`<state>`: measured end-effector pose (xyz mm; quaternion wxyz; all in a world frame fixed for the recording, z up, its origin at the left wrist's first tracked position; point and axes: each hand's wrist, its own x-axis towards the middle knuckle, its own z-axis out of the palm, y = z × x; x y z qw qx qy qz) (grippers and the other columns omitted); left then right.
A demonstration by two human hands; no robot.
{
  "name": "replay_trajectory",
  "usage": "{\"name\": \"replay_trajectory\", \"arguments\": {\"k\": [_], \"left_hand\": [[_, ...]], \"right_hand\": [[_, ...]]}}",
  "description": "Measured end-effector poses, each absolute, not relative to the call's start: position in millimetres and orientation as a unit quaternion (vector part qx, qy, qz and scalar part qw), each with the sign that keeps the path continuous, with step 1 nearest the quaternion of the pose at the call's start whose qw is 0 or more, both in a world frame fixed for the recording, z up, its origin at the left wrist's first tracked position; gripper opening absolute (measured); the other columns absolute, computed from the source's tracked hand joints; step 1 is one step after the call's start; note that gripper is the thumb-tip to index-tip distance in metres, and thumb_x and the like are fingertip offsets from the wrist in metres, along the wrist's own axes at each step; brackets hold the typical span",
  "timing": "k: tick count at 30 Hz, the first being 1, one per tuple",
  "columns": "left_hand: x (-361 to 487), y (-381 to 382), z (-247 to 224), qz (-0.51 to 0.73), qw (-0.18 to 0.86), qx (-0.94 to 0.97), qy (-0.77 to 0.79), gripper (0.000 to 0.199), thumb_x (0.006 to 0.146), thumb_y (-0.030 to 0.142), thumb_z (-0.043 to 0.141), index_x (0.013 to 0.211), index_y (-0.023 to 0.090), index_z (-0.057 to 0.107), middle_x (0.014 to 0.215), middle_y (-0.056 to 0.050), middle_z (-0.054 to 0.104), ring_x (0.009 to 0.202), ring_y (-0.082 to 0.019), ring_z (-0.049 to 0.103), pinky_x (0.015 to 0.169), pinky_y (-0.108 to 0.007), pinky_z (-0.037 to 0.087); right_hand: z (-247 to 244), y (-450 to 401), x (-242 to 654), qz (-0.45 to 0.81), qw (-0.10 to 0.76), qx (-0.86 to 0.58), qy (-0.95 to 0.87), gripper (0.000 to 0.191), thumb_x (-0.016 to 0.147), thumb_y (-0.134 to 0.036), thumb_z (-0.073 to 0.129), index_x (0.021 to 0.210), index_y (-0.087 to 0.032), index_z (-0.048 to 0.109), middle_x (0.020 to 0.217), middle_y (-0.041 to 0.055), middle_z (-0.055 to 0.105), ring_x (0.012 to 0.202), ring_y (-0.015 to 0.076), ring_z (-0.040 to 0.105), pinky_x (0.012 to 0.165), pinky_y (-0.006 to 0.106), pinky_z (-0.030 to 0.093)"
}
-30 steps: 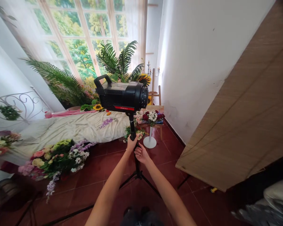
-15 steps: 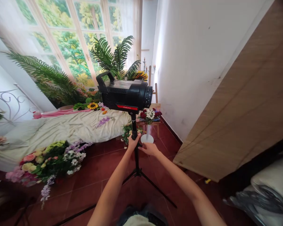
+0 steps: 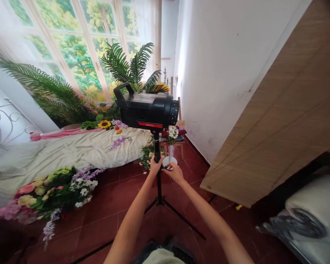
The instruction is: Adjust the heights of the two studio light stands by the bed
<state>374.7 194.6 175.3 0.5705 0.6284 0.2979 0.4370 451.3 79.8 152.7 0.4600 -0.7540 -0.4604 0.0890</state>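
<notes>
A black studio light (image 3: 148,110) with a top handle and a red label sits on a black light stand (image 3: 159,185). Its perforated front end points right. My left hand (image 3: 155,165) is wrapped round the stand's pole, just below the light. Close beside it on the right, my right hand (image 3: 175,172) has its thumb and fingers pinched at a small black knob (image 3: 165,167) on the pole's side. The stand's legs are spread on the red tiled floor (image 3: 104,194).
A bed with a cream blanket (image 3: 85,146) and flower bunches (image 3: 49,187) lies to the left. Behind the light are a potted palm (image 3: 134,66) and a white stand (image 3: 173,161) with flowers. A leaning wooden panel (image 3: 264,121) and wrapped bundles (image 3: 313,205) are at the right.
The view has shifted slightly, so the background sits further left. My right hand's fingers have bent into a tighter pinch at the knob. My left hand keeps its place on the pole.
</notes>
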Motion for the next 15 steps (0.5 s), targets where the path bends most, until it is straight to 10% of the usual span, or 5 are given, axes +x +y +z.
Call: {"name": "replay_trajectory", "arguments": {"k": [8,15], "left_hand": [[371.4,195.0,178.0,0.448,0.576,0.622,0.284,0.029,0.060,0.040,0.070,0.070,0.016,0.058,0.061,0.000,0.057,0.057,-0.012,0.052,0.056,-0.024,0.042],[372.1,198.3,171.1,0.440,0.583,0.627,0.272,0.029,0.063,0.041,0.068,0.071,0.015,0.058,0.058,0.002,0.053,0.052,-0.009,0.048,0.053,-0.021,0.039]], "right_hand": [[145.2,55.0,425.4,-0.041,0.390,-0.724,-0.568,0.031,0.082,-0.017,0.042,0.107,-0.027,0.059,0.134,0.0052,0.039,0.110,0.0191,0.050,0.086,0.033,0.046],[133.2,36.3,438.5,0.004,0.420,-0.714,-0.560,0.048,0.071,-0.028,0.062,0.118,-0.024,0.051,0.137,0.0094,0.035,0.125,0.0269,0.036,0.101,0.046,0.035]]}}
